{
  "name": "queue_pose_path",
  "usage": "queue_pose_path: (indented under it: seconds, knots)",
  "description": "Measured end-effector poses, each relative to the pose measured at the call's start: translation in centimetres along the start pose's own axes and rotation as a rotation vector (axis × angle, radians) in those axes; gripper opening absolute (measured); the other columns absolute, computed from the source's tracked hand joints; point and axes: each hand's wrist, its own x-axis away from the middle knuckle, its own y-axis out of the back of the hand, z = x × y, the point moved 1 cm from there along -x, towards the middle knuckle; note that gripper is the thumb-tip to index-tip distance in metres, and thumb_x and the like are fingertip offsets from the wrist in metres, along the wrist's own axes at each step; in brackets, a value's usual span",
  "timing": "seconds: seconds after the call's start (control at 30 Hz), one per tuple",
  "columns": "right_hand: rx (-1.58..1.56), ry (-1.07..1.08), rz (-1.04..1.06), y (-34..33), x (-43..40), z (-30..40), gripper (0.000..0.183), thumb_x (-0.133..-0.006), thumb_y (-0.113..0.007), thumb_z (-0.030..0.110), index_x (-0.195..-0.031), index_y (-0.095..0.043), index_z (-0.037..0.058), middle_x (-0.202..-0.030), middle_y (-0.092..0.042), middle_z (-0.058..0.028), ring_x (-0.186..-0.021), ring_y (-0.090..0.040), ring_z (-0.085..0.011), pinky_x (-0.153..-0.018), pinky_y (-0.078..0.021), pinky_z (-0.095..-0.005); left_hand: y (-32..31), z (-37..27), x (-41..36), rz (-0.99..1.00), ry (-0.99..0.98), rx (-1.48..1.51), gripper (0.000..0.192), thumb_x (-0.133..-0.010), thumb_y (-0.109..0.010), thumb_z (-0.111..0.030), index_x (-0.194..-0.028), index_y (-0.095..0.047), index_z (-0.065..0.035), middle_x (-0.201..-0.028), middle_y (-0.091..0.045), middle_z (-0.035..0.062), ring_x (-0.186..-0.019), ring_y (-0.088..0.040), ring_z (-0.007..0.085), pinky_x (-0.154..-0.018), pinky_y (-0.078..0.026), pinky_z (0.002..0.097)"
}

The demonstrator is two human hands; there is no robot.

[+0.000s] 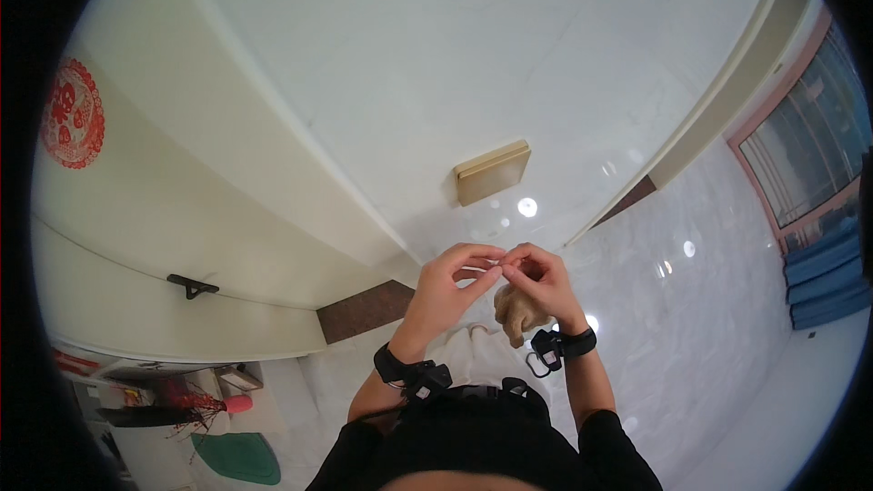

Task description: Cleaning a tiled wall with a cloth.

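Observation:
In front of my body, my left hand point(453, 283) and my right hand point(542, 279) meet at the fingertips. Thumb and forefinger of each hand are brought together there; anything between them is too small to make out. A crumpled brown cloth point(518, 314) hangs beneath my right hand, apparently gripped by its curled lower fingers, which are partly hidden. Beyond my hands, a flat cream-gold box or switch panel point(492, 174) stands out from the white marbled wall point(423, 54).
On the left is a cream door point(204, 218) with a black handle point(193, 285) and a red paper-cut decoration point(74, 114). A doorway frame point(723, 95) rises at right, with a window point(805, 136) and blue curtain point(829, 279) beyond. A green mat or board point(239, 457) lies lower left.

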Motion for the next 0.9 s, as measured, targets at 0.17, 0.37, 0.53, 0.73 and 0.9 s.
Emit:
queue_pose_path:
  seconds: [0.17,0.37,0.53,0.73,0.9]
  knots:
    - [0.087,-0.008,0.097,-0.6,0.1,0.0,0.014,-0.088,-0.064,0.012,-0.094,-0.062,-0.0004,-0.07,-0.053,0.005,-0.062,-0.046,-0.0011,-0.055,-0.0385,-0.0178,0.9,1.6,0.6,-0.047,0.06,0.019,0.015,-0.086,-0.064,-0.004,-0.1,-0.064,0.0015,-0.099,-0.066,0.0075,-0.089,-0.063,0.0127,-0.077,-0.052,0.0246]
    - [0.258,0.021,-0.3,2.0,0.2,-3.2,0.015,-0.086,-0.066,0.015,-0.093,-0.06,0.0031,-0.069,-0.056,0.0015,-0.063,-0.051,-0.004,-0.058,-0.043,-0.0196,1.6,1.8,1.3,-0.153,0.077,-0.038,0.015,-0.085,-0.066,-0.003,-0.099,-0.063,0.0009,-0.089,-0.065,0.004,-0.084,-0.061,0.01,-0.073,-0.05,0.0219]
    - [0.138,-0.063,-0.439,5.5,1.7,-2.8,0.014,-0.085,-0.067,0.012,-0.09,-0.058,0.0019,-0.079,-0.054,0.0019,-0.072,-0.05,-0.0047,-0.064,-0.0418,-0.0189,4.2,0.9,5.0,-0.287,0.101,0.031,0.017,-0.084,-0.066,-0.004,-0.101,-0.061,-0.0007,-0.088,-0.064,0.0033,-0.083,-0.06,0.0093,-0.075,-0.048,0.0224]
    - [0.104,0.017,-0.237,5.9,1.9,1.3,0.03,-0.079,-0.07,0.002,-0.104,-0.055,0.0014,-0.096,-0.056,-0.0034,-0.089,-0.056,-0.0102,-0.078,-0.0463,-0.0236,5.9,1.5,7.5,-0.425,0.041,0.068,0.018,-0.086,-0.064,-0.004,-0.103,-0.059,-0.0007,-0.093,-0.063,0.0051,-0.089,-0.062,0.0127,-0.079,-0.049,0.0243]
    - [0.027,0.221,-0.178,0.2,-0.8,5.7,0.035,-0.077,-0.07,-0.003,-0.107,-0.053,-0.0003,-0.104,-0.056,-0.0075,-0.101,-0.055,-0.0161,-0.091,-0.0437,-0.03,7.2,1.3,9.0,-0.533,-0.033,0.129,0.018,-0.087,-0.063,-0.004,-0.104,-0.058,0.0004,-0.096,-0.062,0.0055,-0.091,-0.061,0.0124,-0.08,-0.05,0.0248]
